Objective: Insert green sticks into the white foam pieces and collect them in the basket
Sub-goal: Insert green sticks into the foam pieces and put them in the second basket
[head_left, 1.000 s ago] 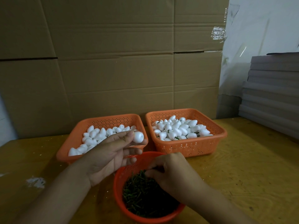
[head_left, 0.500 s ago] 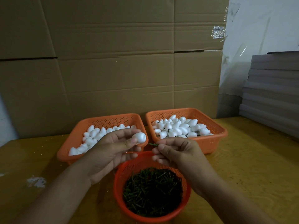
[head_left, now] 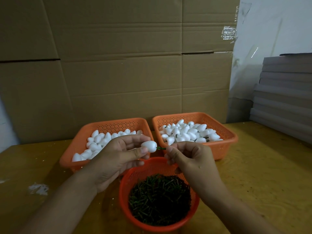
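Note:
My left hand (head_left: 118,154) pinches a white foam piece (head_left: 149,146) between thumb and fingers, above the round orange bowl (head_left: 128,191) full of green sticks (head_left: 159,198). My right hand (head_left: 187,159) pinches a green stick (head_left: 161,148) whose tip meets the foam piece's blunt end. Behind the hands, the left orange basket (head_left: 84,132) holds plain foam pieces, and the right orange basket (head_left: 226,146) holds foam pieces with sticks in them.
A cardboard wall (head_left: 118,65) stands right behind the baskets. Grey flat boards (head_left: 285,97) are stacked at the right edge of the wooden table (head_left: 261,183). White foam crumbs (head_left: 38,189) lie on the table at the left.
My right hand rose out of the bowl with a green stick and brought it to the foam piece. My left hand turned the piece so its blunt end faces the stick.

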The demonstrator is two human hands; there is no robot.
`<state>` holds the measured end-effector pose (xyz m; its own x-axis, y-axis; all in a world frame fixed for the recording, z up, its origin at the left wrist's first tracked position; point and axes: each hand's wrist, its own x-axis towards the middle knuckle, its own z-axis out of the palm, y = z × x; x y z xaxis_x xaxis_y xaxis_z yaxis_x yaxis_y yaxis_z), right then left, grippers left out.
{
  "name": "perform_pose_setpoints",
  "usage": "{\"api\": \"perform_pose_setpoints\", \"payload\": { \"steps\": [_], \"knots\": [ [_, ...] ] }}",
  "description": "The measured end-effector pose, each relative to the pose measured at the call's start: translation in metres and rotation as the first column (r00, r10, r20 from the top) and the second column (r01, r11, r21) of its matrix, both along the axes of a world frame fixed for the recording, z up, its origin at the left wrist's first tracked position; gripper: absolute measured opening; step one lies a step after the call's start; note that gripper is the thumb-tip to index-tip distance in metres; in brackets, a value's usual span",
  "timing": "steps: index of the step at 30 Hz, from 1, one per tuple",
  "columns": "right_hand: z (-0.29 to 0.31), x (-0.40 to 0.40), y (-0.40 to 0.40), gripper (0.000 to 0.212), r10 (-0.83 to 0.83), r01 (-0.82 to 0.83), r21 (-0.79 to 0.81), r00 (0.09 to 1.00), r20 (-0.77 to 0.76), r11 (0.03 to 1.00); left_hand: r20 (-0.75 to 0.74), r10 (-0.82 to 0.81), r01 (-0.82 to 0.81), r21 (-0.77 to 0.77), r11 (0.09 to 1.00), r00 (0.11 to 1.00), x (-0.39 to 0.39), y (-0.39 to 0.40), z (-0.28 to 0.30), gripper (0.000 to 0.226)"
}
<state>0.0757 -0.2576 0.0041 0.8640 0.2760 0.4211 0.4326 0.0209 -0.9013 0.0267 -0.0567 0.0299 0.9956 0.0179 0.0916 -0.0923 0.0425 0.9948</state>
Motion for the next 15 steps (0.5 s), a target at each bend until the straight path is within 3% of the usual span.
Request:
{"api": "perform_pose_setpoints", "payload": {
  "steps": [15],
  "knots": [
    [-0.0032, -0.0025, 0.0044, 0.018, 0.03, -0.03, -0.01, 0.999, 0.018, 1.0, 0.03, 0.004, -0.006, 0.084, 0.996, 1.0, -0.0019, -0.009, -0.0015, 0.038]
  ]
}}
